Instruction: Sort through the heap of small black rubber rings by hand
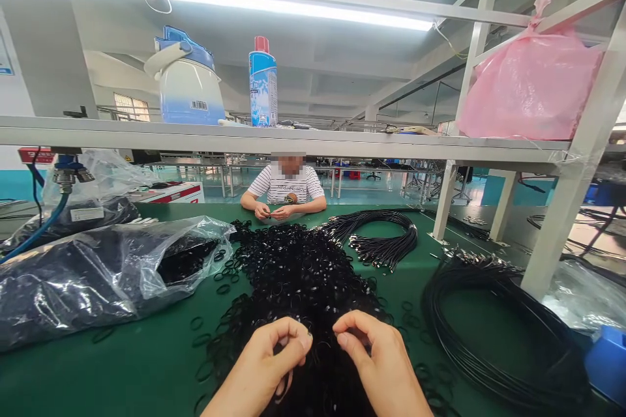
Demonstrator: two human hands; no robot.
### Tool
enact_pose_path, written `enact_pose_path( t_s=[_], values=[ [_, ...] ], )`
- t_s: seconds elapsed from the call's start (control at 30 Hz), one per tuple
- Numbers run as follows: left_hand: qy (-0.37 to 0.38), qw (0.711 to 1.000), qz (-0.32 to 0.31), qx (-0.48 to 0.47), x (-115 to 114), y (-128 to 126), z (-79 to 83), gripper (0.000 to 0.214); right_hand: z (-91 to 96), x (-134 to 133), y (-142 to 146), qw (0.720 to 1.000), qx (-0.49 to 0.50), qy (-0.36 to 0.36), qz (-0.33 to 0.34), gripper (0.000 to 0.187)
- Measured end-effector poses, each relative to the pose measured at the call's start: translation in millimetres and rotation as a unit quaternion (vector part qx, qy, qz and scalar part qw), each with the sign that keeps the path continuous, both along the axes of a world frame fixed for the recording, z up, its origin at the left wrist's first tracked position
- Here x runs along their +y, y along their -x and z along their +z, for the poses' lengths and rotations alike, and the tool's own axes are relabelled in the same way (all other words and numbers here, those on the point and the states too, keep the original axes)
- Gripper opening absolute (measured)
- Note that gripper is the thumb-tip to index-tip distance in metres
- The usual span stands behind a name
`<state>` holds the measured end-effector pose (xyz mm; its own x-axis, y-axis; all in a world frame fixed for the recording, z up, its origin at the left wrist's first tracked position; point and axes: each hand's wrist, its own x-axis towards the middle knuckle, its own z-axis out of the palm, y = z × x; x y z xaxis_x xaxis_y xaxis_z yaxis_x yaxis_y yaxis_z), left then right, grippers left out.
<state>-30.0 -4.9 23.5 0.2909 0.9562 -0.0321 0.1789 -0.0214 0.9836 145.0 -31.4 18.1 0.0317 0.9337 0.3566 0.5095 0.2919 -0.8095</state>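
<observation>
A big heap of small black rubber rings [293, 273] lies on the green table [147, 365] in front of me. My left hand [267, 365] hovers over the heap's near edge, fingers curled, thumb and forefinger pinched on a black ring. My right hand [379, 358] is beside it, its fingers also curled in a pinch; what it holds is too small to make out. The two hands nearly meet at the fingertips.
A clear plastic bag of black parts [98, 273] lies at left. Bundles of black cables [381, 238] and a large cable coil [489, 332] lie at right. A person in a striped shirt [286, 192] sits opposite. A shelf above holds a kettle [188, 81], a spray can [263, 81] and a pink bag [531, 88].
</observation>
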Motion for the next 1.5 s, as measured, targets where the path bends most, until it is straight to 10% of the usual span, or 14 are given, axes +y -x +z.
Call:
enact_pose_path(
  t_s=[0.63, 1.23, 1.5],
  values=[
    [-0.007, 1.000, -0.001, -0.012, -2.5, 4.9, 9.4, 0.041, -10.6, -9.6, 21.9, 0.975, -0.213, -0.028, 0.062, 0.028],
    [-0.016, 0.994, -0.042, 0.103, -16.1, -3.2, 17.0, 0.024, -14.3, 2.5, 7.9, 0.974, 0.166, 0.104, 0.111, 0.010],
    [0.010, 0.991, -0.018, 0.133, -15.9, -1.3, 22.9, 0.013, -18.7, 12.0, -7.3, 0.998, 0.048, 0.048, -0.008, 0.014]
  ],
)
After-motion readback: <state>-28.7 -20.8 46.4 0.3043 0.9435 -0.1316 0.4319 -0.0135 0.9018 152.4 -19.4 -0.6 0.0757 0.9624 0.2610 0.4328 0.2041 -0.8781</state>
